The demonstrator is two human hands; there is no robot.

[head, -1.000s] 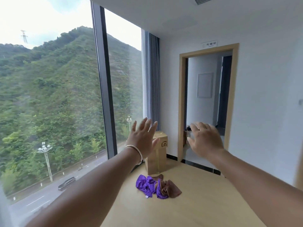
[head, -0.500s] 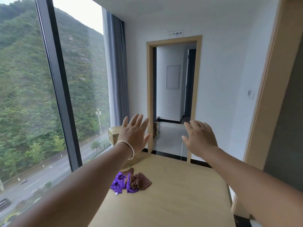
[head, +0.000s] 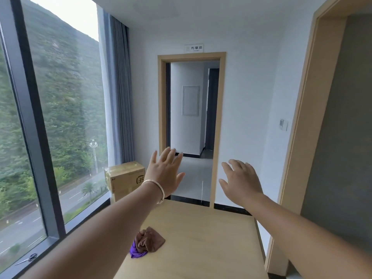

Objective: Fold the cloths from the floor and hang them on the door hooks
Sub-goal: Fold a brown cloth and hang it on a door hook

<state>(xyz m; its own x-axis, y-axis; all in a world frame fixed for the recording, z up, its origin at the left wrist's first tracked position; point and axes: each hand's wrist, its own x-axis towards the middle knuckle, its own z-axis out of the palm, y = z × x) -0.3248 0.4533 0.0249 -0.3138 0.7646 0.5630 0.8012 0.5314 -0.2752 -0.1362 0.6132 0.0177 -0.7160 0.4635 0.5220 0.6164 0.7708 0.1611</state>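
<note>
A crumpled brown cloth lies on the light wooden floor, and a purple cloth peeks out beneath it, partly hidden by my left forearm. My left hand, with a bracelet on the wrist, is raised in the air with fingers spread and holds nothing. My right hand is also raised at about the same height, fingers relaxed and empty. Both hands are well above and beyond the cloths. No door hooks are in sight.
A cardboard box stands by the grey curtain in the corner. An open doorway lies straight ahead. A large window fills the left, with scissors on its sill. Another door frame rises at right.
The view has swung to the right and pulled back, so the doorway now sits centre. The cloths have slid lower in view, the purple one mostly behind my left arm. Both hands stay raised and empty.
</note>
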